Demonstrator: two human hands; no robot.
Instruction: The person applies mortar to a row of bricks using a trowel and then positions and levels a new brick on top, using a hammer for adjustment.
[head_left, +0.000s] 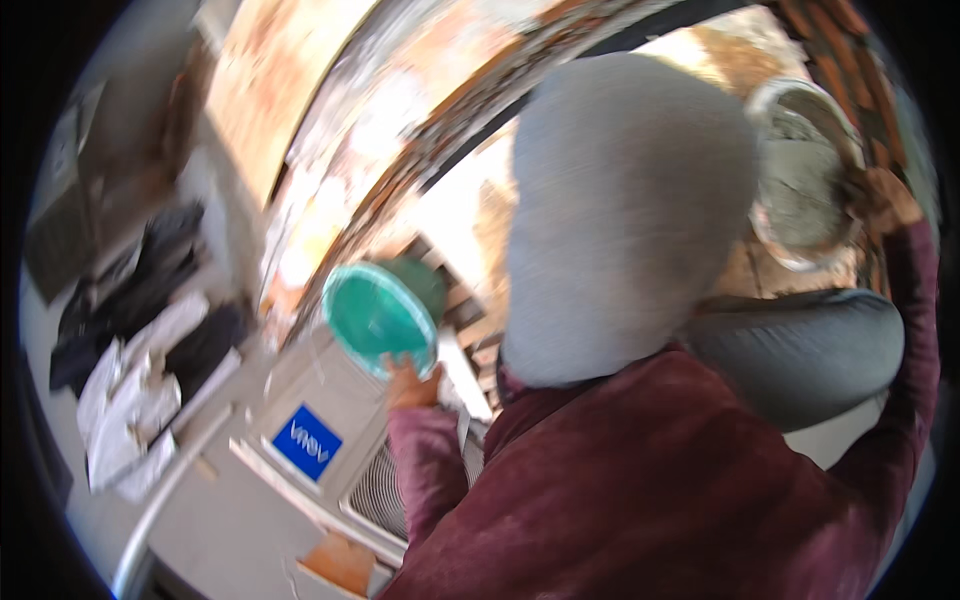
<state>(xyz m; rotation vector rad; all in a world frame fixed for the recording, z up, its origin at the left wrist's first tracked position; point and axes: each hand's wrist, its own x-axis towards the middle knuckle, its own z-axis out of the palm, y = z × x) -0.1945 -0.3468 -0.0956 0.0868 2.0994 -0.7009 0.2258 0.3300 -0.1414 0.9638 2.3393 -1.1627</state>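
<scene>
A green bucket (372, 312) is tipped so that its bare inside faces me, at the left of my legs. My left hand (412, 384) grips its near rim, with the fingers over the edge. At the far right, a white bucket (765, 110) holds wet grey mortar (800, 190). My right hand (890, 203) is closed at that bucket's right rim. Something dark shows at its fingers; blur hides whether this is a tool or part of the rim.
My bent grey-trousered leg (630, 220) fills the middle. A grey air-conditioner unit (330, 400) with a blue label stands at the lower left. White and black sacks (140, 400) lie beyond it. A wooden board (280, 80) and a broken brick edge (460, 110) run along the top.
</scene>
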